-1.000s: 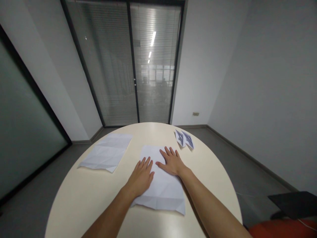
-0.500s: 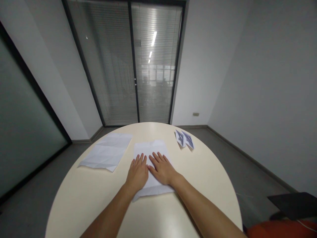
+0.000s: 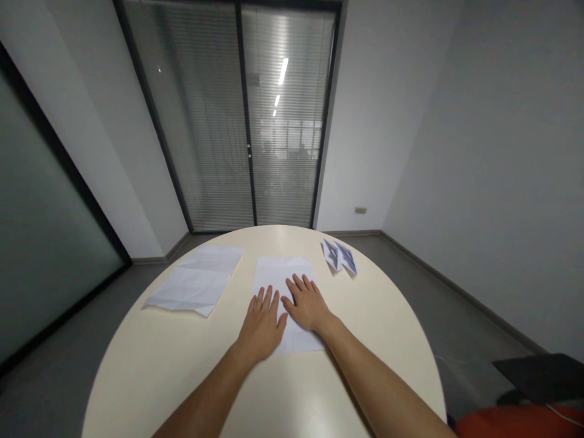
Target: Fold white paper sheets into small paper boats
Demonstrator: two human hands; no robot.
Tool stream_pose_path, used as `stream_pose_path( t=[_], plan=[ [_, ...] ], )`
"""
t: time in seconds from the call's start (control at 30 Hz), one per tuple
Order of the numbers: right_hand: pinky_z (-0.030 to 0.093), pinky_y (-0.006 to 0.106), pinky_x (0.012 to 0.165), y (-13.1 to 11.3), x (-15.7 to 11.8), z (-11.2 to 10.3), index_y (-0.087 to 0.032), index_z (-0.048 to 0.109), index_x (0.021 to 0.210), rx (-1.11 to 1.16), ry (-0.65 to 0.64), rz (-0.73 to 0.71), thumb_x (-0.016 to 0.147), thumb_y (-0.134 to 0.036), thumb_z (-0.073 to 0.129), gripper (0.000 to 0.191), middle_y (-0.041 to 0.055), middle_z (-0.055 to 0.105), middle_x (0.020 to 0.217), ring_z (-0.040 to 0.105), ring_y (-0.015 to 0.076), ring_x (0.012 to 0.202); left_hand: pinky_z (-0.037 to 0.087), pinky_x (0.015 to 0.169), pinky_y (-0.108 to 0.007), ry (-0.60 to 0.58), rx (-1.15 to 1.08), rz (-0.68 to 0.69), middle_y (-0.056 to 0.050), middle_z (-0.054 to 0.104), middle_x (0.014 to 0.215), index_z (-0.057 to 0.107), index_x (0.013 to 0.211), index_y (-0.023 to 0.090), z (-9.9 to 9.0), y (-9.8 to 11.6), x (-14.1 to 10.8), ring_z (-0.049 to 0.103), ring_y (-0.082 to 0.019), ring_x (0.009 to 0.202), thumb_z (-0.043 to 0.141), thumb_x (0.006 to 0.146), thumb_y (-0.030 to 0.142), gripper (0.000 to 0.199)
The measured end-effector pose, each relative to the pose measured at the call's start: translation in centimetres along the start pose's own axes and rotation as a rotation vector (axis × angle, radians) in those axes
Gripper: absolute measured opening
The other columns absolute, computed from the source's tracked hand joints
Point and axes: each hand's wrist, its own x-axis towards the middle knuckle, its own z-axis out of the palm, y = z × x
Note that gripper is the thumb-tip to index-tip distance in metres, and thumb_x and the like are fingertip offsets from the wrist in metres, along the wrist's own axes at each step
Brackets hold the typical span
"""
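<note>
A white sheet of paper [image 3: 283,267] lies on the round cream table [image 3: 182,371], in front of me. My left hand [image 3: 262,325] rests palm down over the sheet's left part, fingers spread. On the right part of the same sheet my right hand [image 3: 308,302] lies flat, its fingers also apart. The right thumb is close to the left hand's fingers. Neither hand grips anything. Both hands and wrists cover part of the sheet's middle and side edges.
Another creased white sheet [image 3: 196,280] lies at the table's left. A folded paper piece with a dark print [image 3: 340,257] stands at the back right. Beyond the table's right edge are a black flat object [image 3: 542,377] and something red [image 3: 520,421].
The sheet under my hands has shifted slightly right, and its near edge now lies flatter and farther from me. My left hand has moved right and its thumb has spread. My right hand moved slightly right.
</note>
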Motion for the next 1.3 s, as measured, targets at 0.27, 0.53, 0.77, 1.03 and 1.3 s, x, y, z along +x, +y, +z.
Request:
stream_pose_path(
  t=[0.27,0.53,0.77,1.03,1.3],
  plan=[
    [0.018,0.05,0.122,0.3,0.1,-0.5,-0.02,0.044,0.155,-0.019,0.058,-0.016,0.1,-0.055,0.043,0.066,0.012,0.038,0.163,0.028,0.0355,0.151,0.024,0.125,-0.055,-0.014,-0.029,0.008,-0.017,0.026,0.168,0.037,0.157,0.01,-0.2,-0.5,0.0,0.019,-0.036,0.156,0.035,0.102,0.044,0.064],
    [0.026,0.045,0.117,0.6,0.2,-1.4,-0.019,0.063,0.135,-0.032,0.152,-0.043,0.097,-0.052,0.053,0.052,0.0166,0.057,0.142,0.045,0.0311,0.136,0.038,0.117,-0.047,0.089,-0.072,0.096,-0.016,0.064,0.132,0.063,0.124,0.015,-2.3,0.4,-0.7,0.055,-0.03,0.131,0.049,0.095,0.035,0.038],
    [0.014,0.052,0.123,1.4,0.3,-0.6,-0.022,0.037,0.159,0.007,-0.025,-0.043,0.101,-0.051,0.042,0.065,0.0135,0.026,0.168,0.019,0.0348,0.156,0.024,0.125,-0.056,-0.008,-0.128,0.127,-0.017,0.03,0.167,0.045,0.149,0.014,-0.5,-0.1,-0.5,0.018,-0.035,0.157,0.047,0.099,0.046,0.06],
    [0.013,0.051,0.124,1.3,0.5,-0.7,-0.015,0.035,0.16,-0.012,0.028,0.108,0.103,-0.058,0.033,0.071,0.0165,0.025,0.168,0.018,0.0355,0.156,0.021,0.127,-0.054,-0.066,-0.097,0.123,-0.015,0.025,0.168,0.036,0.157,0.012,-1.0,-0.3,-0.3,0.017,-0.033,0.157,0.038,0.102,0.052,0.068],
    [0.011,0.054,0.123,1.8,0.3,-1.2,-0.014,0.031,0.161,-0.042,0.018,0.213,0.102,-0.06,0.031,0.074,0.0169,0.021,0.169,0.016,0.0357,0.157,0.023,0.126,-0.056,-0.007,-0.094,0.07,-0.012,0.027,0.168,0.04,0.157,0.018,-0.7,-0.8,-0.1,0.019,-0.034,0.157,0.04,0.102,0.052,0.064]
  ],
)
